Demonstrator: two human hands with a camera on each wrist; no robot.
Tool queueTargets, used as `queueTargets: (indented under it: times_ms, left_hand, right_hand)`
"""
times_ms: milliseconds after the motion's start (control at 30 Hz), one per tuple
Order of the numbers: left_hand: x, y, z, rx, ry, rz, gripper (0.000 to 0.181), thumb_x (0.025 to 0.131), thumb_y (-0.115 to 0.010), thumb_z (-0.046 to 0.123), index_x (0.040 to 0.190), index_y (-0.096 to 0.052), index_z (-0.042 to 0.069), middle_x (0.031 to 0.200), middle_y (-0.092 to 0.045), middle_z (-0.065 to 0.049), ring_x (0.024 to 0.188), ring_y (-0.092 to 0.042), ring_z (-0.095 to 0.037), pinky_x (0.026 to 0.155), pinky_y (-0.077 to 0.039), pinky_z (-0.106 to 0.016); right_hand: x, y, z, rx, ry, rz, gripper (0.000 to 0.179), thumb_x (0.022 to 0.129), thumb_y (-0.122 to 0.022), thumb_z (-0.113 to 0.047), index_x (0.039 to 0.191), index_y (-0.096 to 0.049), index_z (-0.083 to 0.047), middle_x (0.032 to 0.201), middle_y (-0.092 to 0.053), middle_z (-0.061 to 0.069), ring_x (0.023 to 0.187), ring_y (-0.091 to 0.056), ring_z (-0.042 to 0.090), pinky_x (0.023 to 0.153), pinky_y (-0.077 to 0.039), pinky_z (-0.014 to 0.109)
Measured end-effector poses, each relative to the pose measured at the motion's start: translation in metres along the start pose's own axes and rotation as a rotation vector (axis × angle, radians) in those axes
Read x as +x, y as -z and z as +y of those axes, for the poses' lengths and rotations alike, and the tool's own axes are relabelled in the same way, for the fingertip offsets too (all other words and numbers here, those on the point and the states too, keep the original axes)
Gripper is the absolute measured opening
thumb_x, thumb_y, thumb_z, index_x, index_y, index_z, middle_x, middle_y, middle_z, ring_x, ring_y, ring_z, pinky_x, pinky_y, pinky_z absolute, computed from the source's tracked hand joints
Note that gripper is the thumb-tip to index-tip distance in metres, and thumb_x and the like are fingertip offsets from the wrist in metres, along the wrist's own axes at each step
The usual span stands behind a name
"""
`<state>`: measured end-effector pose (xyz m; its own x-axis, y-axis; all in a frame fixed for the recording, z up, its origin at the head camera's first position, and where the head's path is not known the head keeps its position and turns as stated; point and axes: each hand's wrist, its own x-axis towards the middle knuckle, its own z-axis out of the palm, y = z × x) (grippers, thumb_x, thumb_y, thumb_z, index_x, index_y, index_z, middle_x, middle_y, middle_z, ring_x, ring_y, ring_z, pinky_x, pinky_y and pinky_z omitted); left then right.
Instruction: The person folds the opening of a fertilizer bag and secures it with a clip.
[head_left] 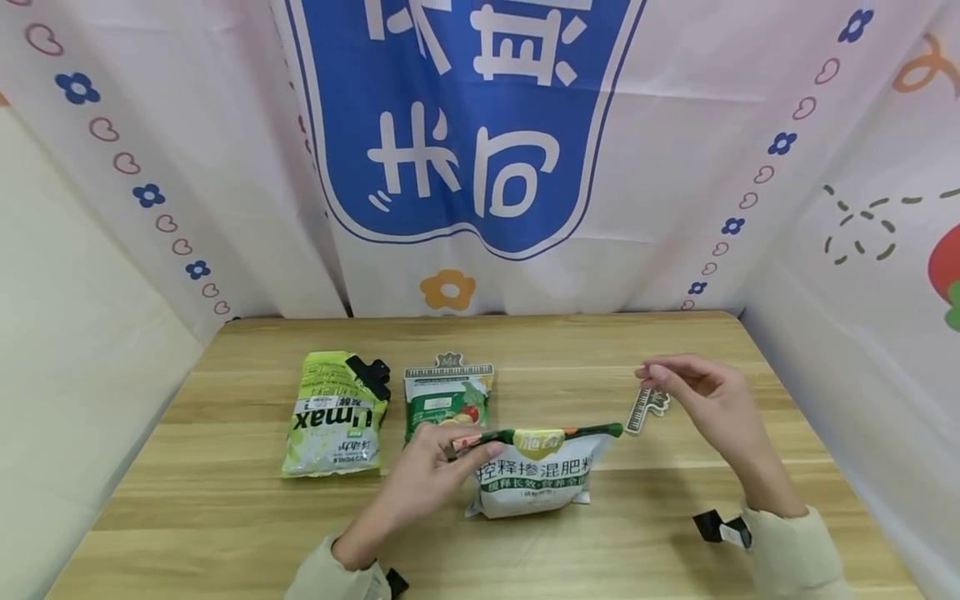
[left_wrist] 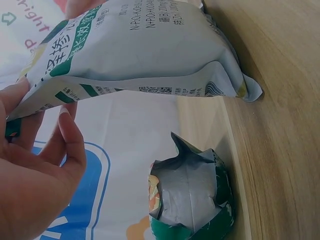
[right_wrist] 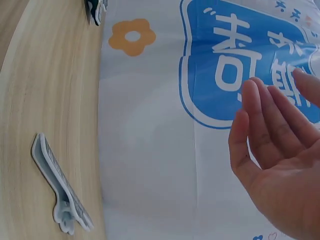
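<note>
A white fertilizer bag (head_left: 532, 492) with a green folded top edge stands on the table in the head view. My left hand (head_left: 431, 467) pinches the left end of that fold between thumb and fingers. Seen from the left wrist, the bag (left_wrist: 150, 50) shows its printed side and underside, and the hand (left_wrist: 47, 175) grips its top. My right hand (head_left: 708, 400) hovers over a piano-keyboard-patterned bag clip (head_left: 639, 410), fingers loosely bent. The right wrist view shows the clip (right_wrist: 57, 182) lying on the table, apart from the empty hand (right_wrist: 280, 150).
A lime-green bag (head_left: 330, 454) with a black clip (head_left: 370, 377) on its top corner lies at left. Behind my left hand is a green bag (head_left: 438, 408) closed by another keyboard-patterned clip (head_left: 448, 370). A printed cloth (head_left: 645, 250) hangs along the table's back edge.
</note>
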<state>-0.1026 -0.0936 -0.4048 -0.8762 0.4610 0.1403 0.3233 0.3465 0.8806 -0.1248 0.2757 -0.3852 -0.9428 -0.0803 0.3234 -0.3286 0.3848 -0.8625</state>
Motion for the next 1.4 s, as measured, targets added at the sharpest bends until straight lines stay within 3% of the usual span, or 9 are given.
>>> queueTargets:
  times_ms: [200,500,700,800,1100,1233,1400]
  left_hand:
    - [0.000,0.000,0.000,0.003,-0.013,-0.005,0.024,0.103,-0.067,0.037,0.100,-0.083,0.018,0.063,-0.043,0.008,0.058,-0.032,0.001,0.051,-0.030,-0.017]
    - [0.000,0.000,-0.002,0.003,-0.012,-0.015,0.024,0.103,-0.067,0.037,0.102,-0.083,0.019,0.063,-0.045,0.008,0.057,-0.033,0.001,0.051,-0.030,-0.017]
    - [0.000,0.001,-0.002,-0.002,0.015,-0.008,0.024,0.103,-0.068,0.038,0.101,-0.083,0.019,0.063,-0.042,0.008,0.057,-0.032,0.001,0.051,-0.029,-0.017]
    - [-0.001,0.001,-0.001,0.003,0.021,-0.010,0.025,0.103,-0.067,0.038,0.101,-0.083,0.019,0.064,-0.042,0.007,0.057,-0.031,0.001,0.051,-0.029,-0.018]
    - [0.001,0.001,0.000,-0.019,0.041,-0.029,0.025,0.103,-0.068,0.038,0.104,-0.083,0.018,0.066,-0.052,0.006,0.057,-0.032,0.001,0.050,-0.028,-0.017]
    - [0.000,0.001,0.000,-0.021,0.048,-0.029,0.025,0.103,-0.068,0.038,0.102,-0.083,0.018,0.064,-0.047,0.006,0.055,-0.030,0.001,0.050,-0.027,-0.018]
    - [0.000,0.001,0.000,-0.012,0.043,-0.020,0.024,0.103,-0.067,0.038,0.098,-0.081,0.019,0.062,-0.037,0.006,0.054,-0.027,0.000,0.050,-0.026,-0.018]
  right_hand:
    - [0.005,0.013,0.013,-0.023,-0.137,0.032,0.032,0.105,-0.066,-0.025,0.124,-0.071,0.001,0.106,-0.081,-0.012,0.094,-0.077,0.007,0.088,-0.058,0.017]
    - [0.017,0.024,0.046,-0.139,-0.282,0.039,0.048,0.103,-0.068,-0.040,0.128,-0.070,0.000,0.100,-0.078,-0.019,0.089,-0.075,0.002,0.079,-0.059,0.018]
    - [0.028,0.027,0.075,-0.275,-0.370,-0.049,0.048,0.104,-0.066,-0.042,0.131,-0.069,-0.002,0.116,-0.077,0.012,0.092,-0.071,0.013,0.078,-0.060,0.026]
    - [0.032,0.027,0.087,-0.328,-0.401,-0.084,0.047,0.105,-0.066,-0.039,0.130,-0.069,0.000,0.121,-0.074,0.020,0.095,-0.067,0.016,0.077,-0.056,0.024]
    - [0.034,0.027,0.101,-0.391,-0.475,-0.117,0.051,0.104,-0.066,-0.040,0.129,-0.067,0.005,0.116,-0.074,0.021,0.092,-0.067,0.019,0.074,-0.051,0.025]
    - [0.034,0.027,0.103,-0.426,-0.516,-0.127,0.049,0.102,-0.068,-0.041,0.121,-0.069,0.004,0.108,-0.071,0.017,0.092,-0.061,0.021,0.076,-0.047,0.029]
    - [0.033,0.027,0.110,-0.438,-0.609,-0.183,0.043,0.098,-0.072,-0.046,0.102,-0.072,-0.002,0.092,-0.064,0.005,0.082,-0.053,0.020,0.069,-0.042,0.031]
